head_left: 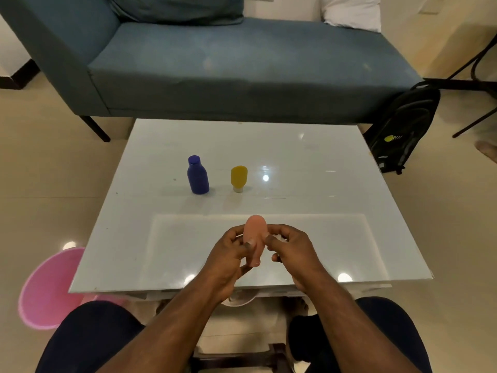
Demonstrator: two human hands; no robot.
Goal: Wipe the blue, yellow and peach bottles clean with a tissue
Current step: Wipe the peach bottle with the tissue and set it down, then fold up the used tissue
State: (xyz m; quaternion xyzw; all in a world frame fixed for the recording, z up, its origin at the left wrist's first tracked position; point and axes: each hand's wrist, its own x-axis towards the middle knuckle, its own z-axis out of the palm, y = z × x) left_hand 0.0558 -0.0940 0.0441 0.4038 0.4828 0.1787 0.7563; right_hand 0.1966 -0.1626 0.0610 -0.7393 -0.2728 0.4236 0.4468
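**Peach bottle up in both hands, above the table's near half**

Across the back, a long teal fabric sofa [242,65], woven and matte, with a white cushion [352,12] at its far right corner. In front of it, a broad rectangular table with a glossy white glass top [309,238], slick enough to throw back ceiling lights. Down on the left floor, a round pink plastic bin [45,289], ribbed at the wall. Off to the right, a black fabric backpack [403,130] leaning by the sofa's end.

On the tabletop, standing upright near the middle: a dark blue plastic bottle with rounded shoulders and a screw cap [198,175]; just to its right and clearly apart, a small yellow squeeze bottle [238,177] resting on its pale cap, rounded end up.

Closer in, raised off the glass: a soft-looking peach squeeze bottle with a domed end [255,232], smooth and matte. Long axis near vertical, domed end up and away, narrow end down toward the camera. Left hand [228,254] curled around its left side, thumb across the front. Right hand [290,249] closed, pressing a scrap of white tissue [281,238] against the bottle's right flank, tissue mostly hidden under the fingers.
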